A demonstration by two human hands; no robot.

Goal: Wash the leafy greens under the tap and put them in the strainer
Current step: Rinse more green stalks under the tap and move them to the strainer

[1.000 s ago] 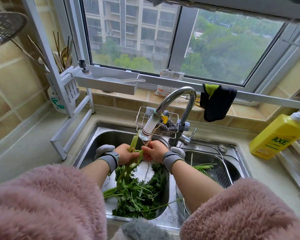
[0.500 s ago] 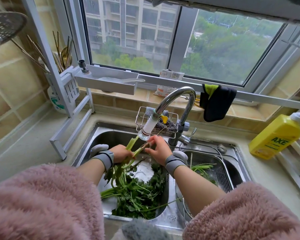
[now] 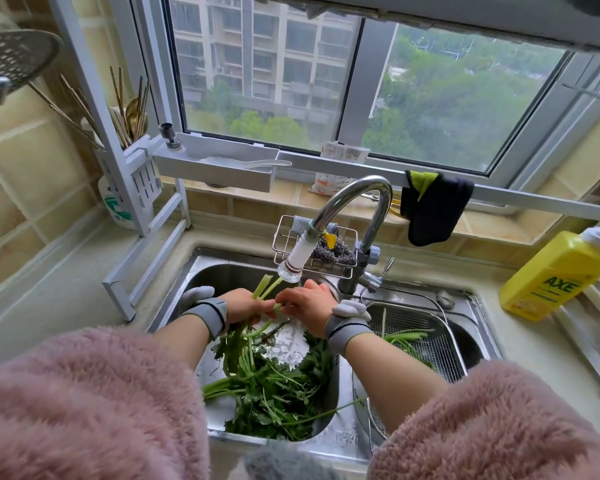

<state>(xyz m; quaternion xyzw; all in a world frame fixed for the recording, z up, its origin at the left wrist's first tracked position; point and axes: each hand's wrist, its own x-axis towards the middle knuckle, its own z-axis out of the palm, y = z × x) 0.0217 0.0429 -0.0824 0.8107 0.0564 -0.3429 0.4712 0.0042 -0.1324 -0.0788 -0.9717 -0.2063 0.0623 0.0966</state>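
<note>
Green, wet leafy stalks (image 3: 274,386) lie heaped in the stainless steel sink basin (image 3: 201,271) just below both hands. The left hand (image 3: 245,304) curls around a bunch of pale green stems (image 3: 264,287), whose cut ends point up at the tap. The right hand (image 3: 307,306) pinches the same stems just beside it. A few washed stalks lie in the wire mesh strainer (image 3: 430,341) to the right of the right wrist. Beyond the hands arches the chrome tap with its white nozzle (image 3: 297,258).
</note>
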